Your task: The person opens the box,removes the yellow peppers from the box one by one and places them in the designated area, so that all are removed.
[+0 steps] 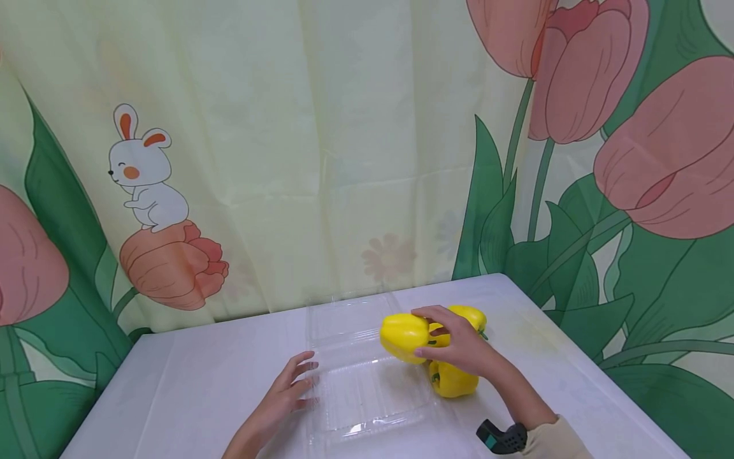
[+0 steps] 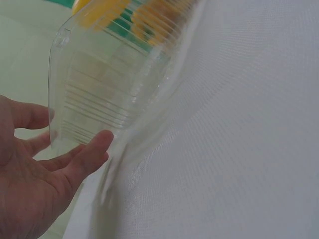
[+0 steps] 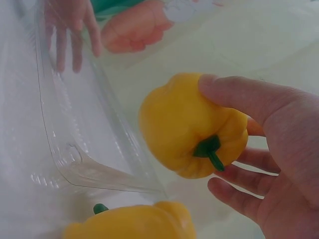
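Note:
My right hand [image 1: 455, 338] holds a yellow bell pepper [image 1: 404, 336] above the right side of a clear plastic clamshell box [image 1: 367, 426]. In the right wrist view, the thumb lies on the pepper's side and its green stem faces the hand. More yellow bell peppers lie right of the box, one in front [image 1: 455, 381] and one behind [image 1: 467, 313], partly hidden by the hand. My left hand [image 1: 281, 392] is at the box's left edge, fingers spread and loosely bent. In the left wrist view, its fingertips [image 2: 102, 142] reach the clear wall.
A white cloth covers the table [image 1: 189, 382]. Behind it hangs a curtain [image 1: 275, 159] printed with tulips and a rabbit. The box's lid [image 1: 350, 317] lies folded back toward the curtain. A dark band [image 1: 503, 438] is on the right wrist.

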Motion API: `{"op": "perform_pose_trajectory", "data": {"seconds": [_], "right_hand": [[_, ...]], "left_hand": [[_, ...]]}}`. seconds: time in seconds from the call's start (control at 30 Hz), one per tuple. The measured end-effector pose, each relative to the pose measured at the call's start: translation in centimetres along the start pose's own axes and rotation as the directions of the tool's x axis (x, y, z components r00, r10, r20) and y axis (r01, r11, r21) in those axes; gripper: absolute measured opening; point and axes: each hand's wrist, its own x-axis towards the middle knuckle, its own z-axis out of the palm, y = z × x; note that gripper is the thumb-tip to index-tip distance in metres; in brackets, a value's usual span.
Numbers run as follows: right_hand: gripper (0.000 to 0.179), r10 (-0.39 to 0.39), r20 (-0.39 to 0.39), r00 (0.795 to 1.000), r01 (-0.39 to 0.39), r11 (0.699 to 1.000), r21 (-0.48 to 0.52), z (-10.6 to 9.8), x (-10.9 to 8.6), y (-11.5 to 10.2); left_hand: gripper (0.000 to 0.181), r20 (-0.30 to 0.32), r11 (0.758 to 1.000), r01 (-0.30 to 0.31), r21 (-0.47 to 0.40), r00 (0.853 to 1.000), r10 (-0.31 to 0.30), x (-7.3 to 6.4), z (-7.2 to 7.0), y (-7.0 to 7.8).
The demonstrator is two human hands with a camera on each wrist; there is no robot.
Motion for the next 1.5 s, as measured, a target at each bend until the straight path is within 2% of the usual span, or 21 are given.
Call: {"op": "perform_pose_trajectory", "data": {"seconds": [0.4, 0.83, 1.5], "right_hand": [[0.067, 0.001, -0.004, 1.000, -0.001, 1.000, 0.005, -0.5, -0.1, 0.3], [0.065, 0.002, -0.025, 1.000, -0.003, 0.999, -0.045, -1.3, -0.5, 0.4], [0.066, 0.007, -0.039, 0.999, -0.008, 1.000, -0.024, -1.7, -1.1, 0.6]], "left_hand": [[0.054, -0.014, 1.000, 0.009, 0.007, 1.000, -0.009, 0.0, 0.1, 0.1], [0.055, -0.005, 1.000, -0.007, 0.000, 1.000, 0.007, 0.0, 0.2, 0.5], [0.056, 0.000, 1.000, -0.007, -0.001, 1.000, 0.007, -0.1, 0.2, 0.3]]}}
